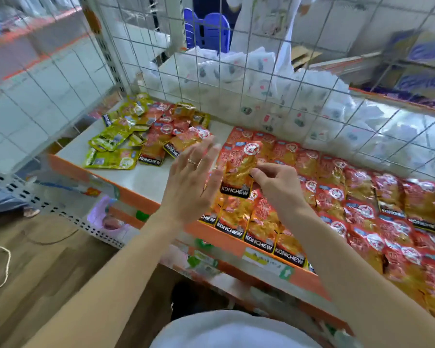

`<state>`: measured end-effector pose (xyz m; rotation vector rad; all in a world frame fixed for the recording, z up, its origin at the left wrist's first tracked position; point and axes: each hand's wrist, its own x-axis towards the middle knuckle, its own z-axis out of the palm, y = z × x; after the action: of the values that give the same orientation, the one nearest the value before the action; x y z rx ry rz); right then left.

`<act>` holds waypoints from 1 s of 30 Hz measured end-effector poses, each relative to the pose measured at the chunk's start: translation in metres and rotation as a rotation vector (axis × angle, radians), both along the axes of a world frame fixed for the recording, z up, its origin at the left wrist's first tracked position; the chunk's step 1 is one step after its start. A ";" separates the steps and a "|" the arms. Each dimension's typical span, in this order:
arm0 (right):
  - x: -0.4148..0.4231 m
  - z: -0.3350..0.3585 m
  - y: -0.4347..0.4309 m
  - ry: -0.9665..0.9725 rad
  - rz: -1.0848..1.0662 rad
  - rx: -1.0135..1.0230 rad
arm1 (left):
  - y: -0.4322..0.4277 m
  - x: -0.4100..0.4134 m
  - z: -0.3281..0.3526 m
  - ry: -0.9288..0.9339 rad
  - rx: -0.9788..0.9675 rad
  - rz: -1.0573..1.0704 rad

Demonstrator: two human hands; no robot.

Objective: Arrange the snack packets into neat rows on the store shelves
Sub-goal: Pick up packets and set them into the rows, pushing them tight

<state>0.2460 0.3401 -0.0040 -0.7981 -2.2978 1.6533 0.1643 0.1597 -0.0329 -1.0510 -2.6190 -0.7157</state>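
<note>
step in hand: adding one packet at the left end of the rows. nearest, the rows of red packets [362, 197] lie overlapped along the shelf [141, 177] front. over them the right hand [276, 182] pinches a konchew packet [239, 167] by its edge; the left hand [191, 187] is flat, fingers spread, just beside it. the next move likely needs it squared against its neighbours. further back, a loose pile [166, 136] with green packets [113, 146] remains unsorted, wire mesh [236, 84] behind

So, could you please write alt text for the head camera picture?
A right hand pinches an orange snack packet above neat rows of packets on a shelf; the open left hand hovers beside it. Loose packets lie farther left.
</note>
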 end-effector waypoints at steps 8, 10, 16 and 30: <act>-0.077 -0.003 -0.008 -0.115 -0.131 0.144 | 0.004 -0.102 -0.013 0.013 -0.095 -0.099; -0.093 -0.003 -0.008 -0.142 -0.137 0.202 | 0.013 -0.120 -0.013 -0.018 -0.158 -0.121; -0.120 -0.007 -0.008 -0.231 -0.204 0.269 | 0.036 -0.162 -0.021 -0.123 -0.464 -0.124; -0.151 -0.032 -0.021 -0.219 -0.213 0.620 | -0.004 -0.178 -0.044 0.000 -0.375 -0.154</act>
<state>0.0947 0.3192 -0.0363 -1.0471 -2.5376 0.7197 -0.0133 0.1560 -0.0772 -1.3616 -2.7600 -0.2516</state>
